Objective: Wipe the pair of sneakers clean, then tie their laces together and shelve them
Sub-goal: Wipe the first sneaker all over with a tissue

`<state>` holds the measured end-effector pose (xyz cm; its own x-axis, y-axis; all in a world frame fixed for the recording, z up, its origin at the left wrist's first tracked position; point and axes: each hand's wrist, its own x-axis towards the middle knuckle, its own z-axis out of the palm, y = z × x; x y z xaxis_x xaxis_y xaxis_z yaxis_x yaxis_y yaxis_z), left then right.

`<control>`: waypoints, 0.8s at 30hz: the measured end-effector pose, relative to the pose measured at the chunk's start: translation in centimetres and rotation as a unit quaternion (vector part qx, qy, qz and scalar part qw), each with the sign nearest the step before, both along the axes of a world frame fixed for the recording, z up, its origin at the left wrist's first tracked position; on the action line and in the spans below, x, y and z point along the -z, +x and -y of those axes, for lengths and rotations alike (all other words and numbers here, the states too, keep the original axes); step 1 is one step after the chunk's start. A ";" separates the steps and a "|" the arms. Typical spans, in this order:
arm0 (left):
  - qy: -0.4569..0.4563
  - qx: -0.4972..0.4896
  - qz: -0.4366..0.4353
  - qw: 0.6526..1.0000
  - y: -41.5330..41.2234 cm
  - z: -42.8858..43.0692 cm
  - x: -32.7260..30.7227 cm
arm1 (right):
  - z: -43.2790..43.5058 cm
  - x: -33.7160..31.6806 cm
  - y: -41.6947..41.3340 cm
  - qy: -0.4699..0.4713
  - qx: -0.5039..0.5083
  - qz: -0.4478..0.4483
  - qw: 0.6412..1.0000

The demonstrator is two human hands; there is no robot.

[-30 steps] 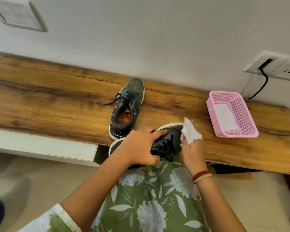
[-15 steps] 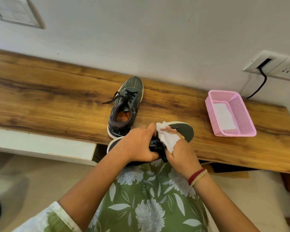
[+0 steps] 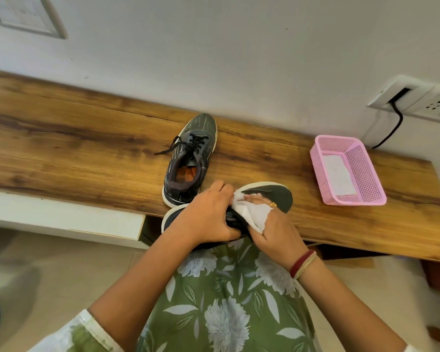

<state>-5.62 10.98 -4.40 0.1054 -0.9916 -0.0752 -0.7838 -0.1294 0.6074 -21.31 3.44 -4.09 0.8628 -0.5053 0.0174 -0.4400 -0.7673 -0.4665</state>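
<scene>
Sneaker [image 3: 277, 196] up in both hands at the near edge of the wooden surface [image 3: 87, 148], its toe poking out just past the fingers. Left hand [image 3: 208, 217] curls its fingers [image 3: 221, 189] tight round the shoe's middle. Right hand [image 3: 274, 232] grips a wipe [image 3: 252, 212], fingertips pressing on the toe. Just beyond the left fingers the second sneaker [image 3: 191, 158] sits upright, laces loose. Well right of the fingers, a pink basket [image 3: 318, 171] holds a white sheet [image 3: 339, 174].

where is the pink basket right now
In the head view the pink basket sits on the right side of the wooden counter, below the wall socket, to the right of the sneaker being wiped and apart from it.
</scene>
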 end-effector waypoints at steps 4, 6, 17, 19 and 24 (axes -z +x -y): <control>0.010 -0.010 -0.003 1.000 -0.1 0.0 -0.1 | 1.3 -0.1 -0.8 -0.017 0.029 -0.007 0.999; 0.010 -0.018 -0.007 1.000 -0.2 0.1 -0.2 | 1.5 0.2 -0.8 -0.031 0.068 -0.013 0.997; 0.001 -0.022 -0.025 0.999 0.0 0.1 -0.2 | -0.1 0.2 0.5 0.053 0.050 0.048 0.996; 0.005 -0.019 -0.028 0.999 0.1 0.0 -0.2 | -0.7 0.0 0.4 0.076 0.027 0.075 0.994; 0.014 -0.028 -0.038 0.999 0.2 0.4 -0.2 | 0.3 0.0 0.0 0.008 0.090 0.048 0.995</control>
